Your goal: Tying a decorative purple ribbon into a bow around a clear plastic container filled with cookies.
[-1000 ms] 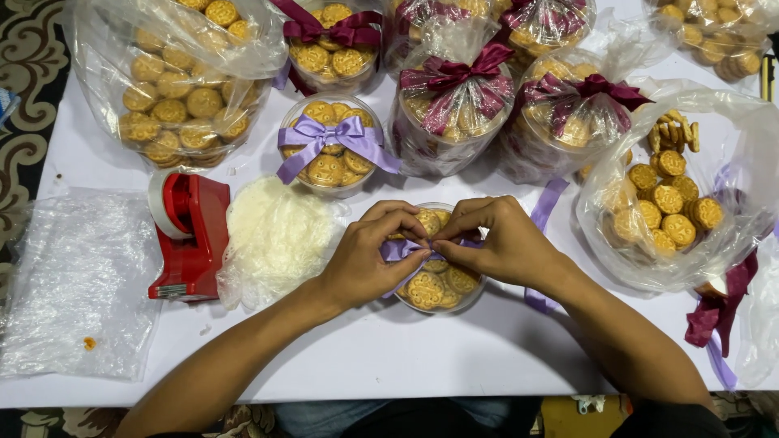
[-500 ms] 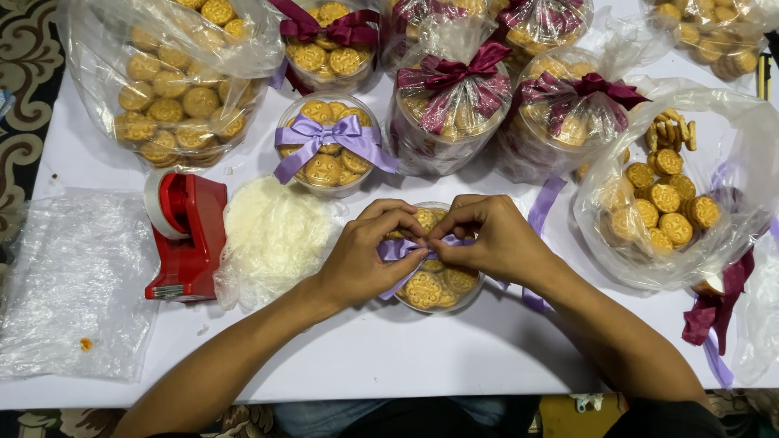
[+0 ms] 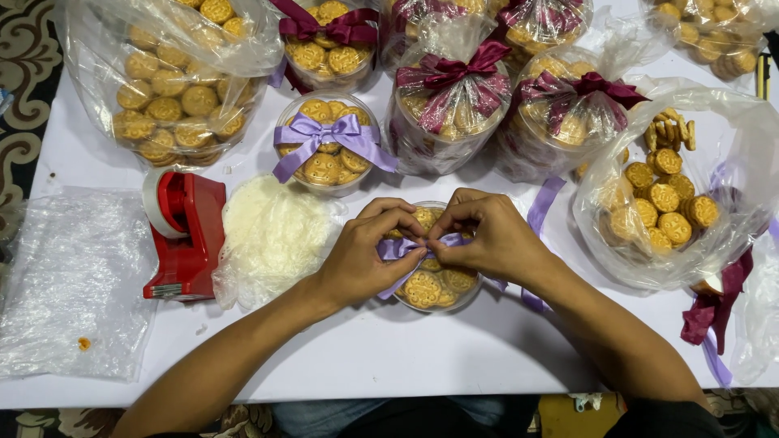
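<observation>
On the left a clear bag [image 3: 77,284] lies flat next to the red tape holder [image 3: 182,235] and a white fluffy pile [image 3: 272,235], and a big cookie bag [image 3: 174,81] at the top is cut off by the edge. In the middle, my left hand [image 3: 361,259] and right hand [image 3: 487,239] both pinch the purple ribbon [image 3: 398,247] tight on top of the round cookie tub [image 3: 430,284], and my fingers hide the knot and most of the lid. On the right, another open cookie bag [image 3: 673,195] sits on the white table [image 3: 422,357], its far side hard to make out.
</observation>
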